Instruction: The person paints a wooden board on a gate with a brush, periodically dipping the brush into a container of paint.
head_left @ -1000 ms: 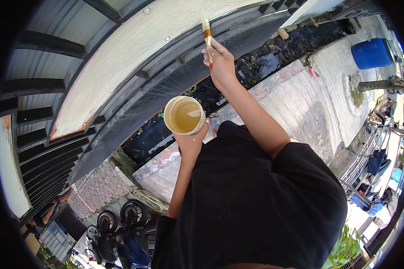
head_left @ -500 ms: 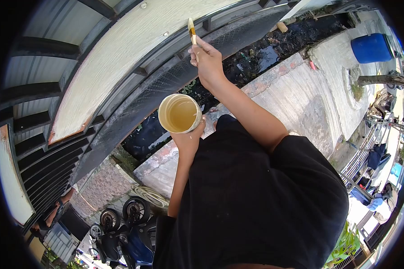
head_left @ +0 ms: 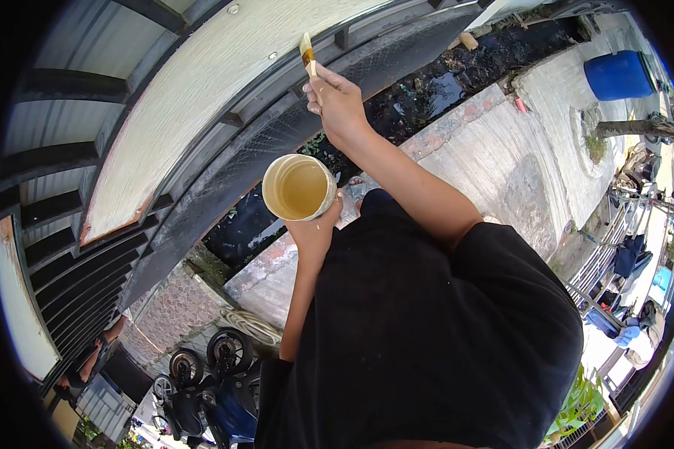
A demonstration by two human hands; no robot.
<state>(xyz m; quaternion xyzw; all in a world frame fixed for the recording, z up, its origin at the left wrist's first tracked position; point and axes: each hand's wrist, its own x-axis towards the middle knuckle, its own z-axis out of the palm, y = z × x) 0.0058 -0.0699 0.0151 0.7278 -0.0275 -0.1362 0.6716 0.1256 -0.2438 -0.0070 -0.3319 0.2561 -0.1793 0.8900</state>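
Observation:
My right hand (head_left: 337, 103) is closed round the handle of a paintbrush (head_left: 308, 54), bristles pointing up. The bristle tip lies right at the lower edge of a long cream-painted board (head_left: 180, 97) with wood-like grain. Lower down, my left hand (head_left: 316, 224) grips a round paint tub (head_left: 268, 187) from below and the side. Yellowish-cream liquid (head_left: 305, 188) shows inside the tub, and its rim is smeared with paint. Pale paint specks dot my left hand.
Dark metal bars (head_left: 75, 84) and mesh (head_left: 225, 161) frame the board. Below runs a ditch with dark water (head_left: 434, 93), beside a concrete path (head_left: 494, 157). A blue barrel (head_left: 618, 76) stands far right; parked motorbikes (head_left: 210, 396) and another person (head_left: 90, 363) are lower left.
My right hand and the paintbrush have shifted slightly left along the board's lower edge. The tub in my left hand has barely moved.

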